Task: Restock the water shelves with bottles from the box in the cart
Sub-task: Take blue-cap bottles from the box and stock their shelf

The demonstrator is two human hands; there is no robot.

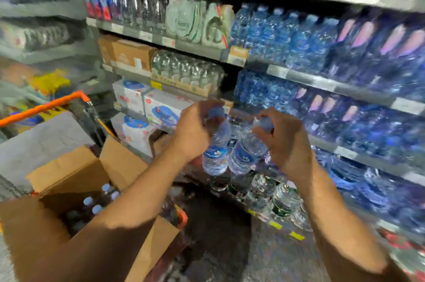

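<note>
Head view: the frame is motion-blurred, and fine detail on the far shelves cannot be read.
Box (pixel 69 173): open cardboard, lower left of the frame, flaps up; blue bottle caps (pixel 97 209) show inside it, partly hidden by the left forearm.
Cart (pixel 46 107): orange handle bar at left, behind the box.
Left hand (pixel 195 130): centre of the frame, fingers curled round the capped neck of the left bottle (pixel 216 155), which hangs upright below it.
Right hand (pixel 285 139): just right of centre, fingers curled round the neck of the right bottle (pixel 246 155), tilted slightly; the two bottles are side by side, about touching.
Low shelf bottles (pixel 276 199): clear bottles below the hands, lower centre.
Shelves (pixel 322 81): right half of the frame, rows of blue water bottles.
Far cartons (pixel 131 56): brown and white boxes on shelves at centre left, with clear bottles (pixel 142 5) above at upper left.
</note>
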